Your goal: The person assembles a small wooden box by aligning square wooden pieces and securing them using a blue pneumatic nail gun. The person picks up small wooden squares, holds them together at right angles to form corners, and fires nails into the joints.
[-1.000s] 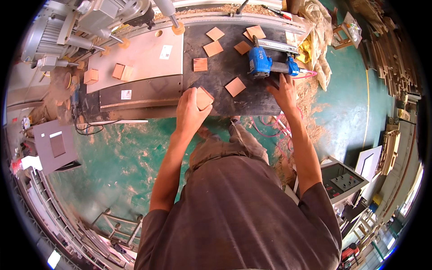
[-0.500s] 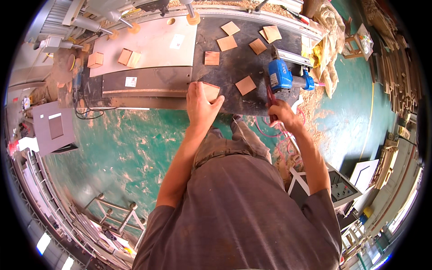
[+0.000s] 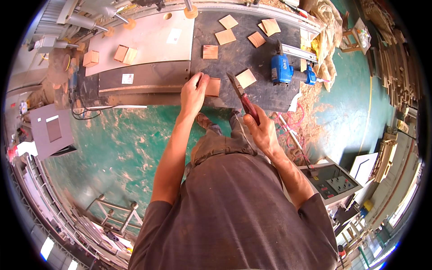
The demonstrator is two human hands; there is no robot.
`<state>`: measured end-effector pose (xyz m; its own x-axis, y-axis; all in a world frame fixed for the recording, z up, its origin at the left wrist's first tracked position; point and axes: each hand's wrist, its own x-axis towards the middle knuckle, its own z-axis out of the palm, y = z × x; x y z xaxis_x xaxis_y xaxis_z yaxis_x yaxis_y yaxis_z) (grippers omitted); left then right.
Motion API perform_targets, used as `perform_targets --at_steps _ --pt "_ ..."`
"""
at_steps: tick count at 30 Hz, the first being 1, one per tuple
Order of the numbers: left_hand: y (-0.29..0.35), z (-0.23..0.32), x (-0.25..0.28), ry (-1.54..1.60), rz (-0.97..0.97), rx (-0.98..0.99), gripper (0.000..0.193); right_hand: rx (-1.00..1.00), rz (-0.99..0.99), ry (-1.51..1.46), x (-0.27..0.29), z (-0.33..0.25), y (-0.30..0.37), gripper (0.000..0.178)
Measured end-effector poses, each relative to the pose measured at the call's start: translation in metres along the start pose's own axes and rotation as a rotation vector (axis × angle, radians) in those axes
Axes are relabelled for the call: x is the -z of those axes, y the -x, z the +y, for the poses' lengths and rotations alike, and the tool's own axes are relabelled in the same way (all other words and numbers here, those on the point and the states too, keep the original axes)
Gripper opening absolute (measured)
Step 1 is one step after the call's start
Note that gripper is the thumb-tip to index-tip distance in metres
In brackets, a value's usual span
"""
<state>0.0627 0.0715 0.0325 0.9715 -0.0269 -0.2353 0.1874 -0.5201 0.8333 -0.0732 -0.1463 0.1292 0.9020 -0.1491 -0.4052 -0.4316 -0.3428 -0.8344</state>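
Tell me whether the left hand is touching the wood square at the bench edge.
Touching. The head view shows the left hand with its fingers lying against the left edge of the wood square, with no gap between them.
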Motion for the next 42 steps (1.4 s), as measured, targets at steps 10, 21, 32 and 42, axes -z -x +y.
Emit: perform_targets --at_steps 10,21,32,42 --pt "0.001 0.009 -0.002 0.038 -0.003 -0.006 0.050 0.032 0.071 0.055 -0.022 -0.010 -0.004 0.039" --pt "0.002 0.012 0.000 0.011 -0.018 -0.046 0.042 0.114 0.139 0.100 -0.021 -0.023 -0.004 0.033" --pt "0.002 0.001 -0.007 -0.027 0.053 -0.109 0.046 0.152 0.161 0.107 -0.026 -0.020 -0.010 0.034" --pt "0.004 -0.002 -0.007 0.068 0.089 -0.126 0.050 0.125 0.091 0.098 -0.011 -0.035 -0.009 0.034"
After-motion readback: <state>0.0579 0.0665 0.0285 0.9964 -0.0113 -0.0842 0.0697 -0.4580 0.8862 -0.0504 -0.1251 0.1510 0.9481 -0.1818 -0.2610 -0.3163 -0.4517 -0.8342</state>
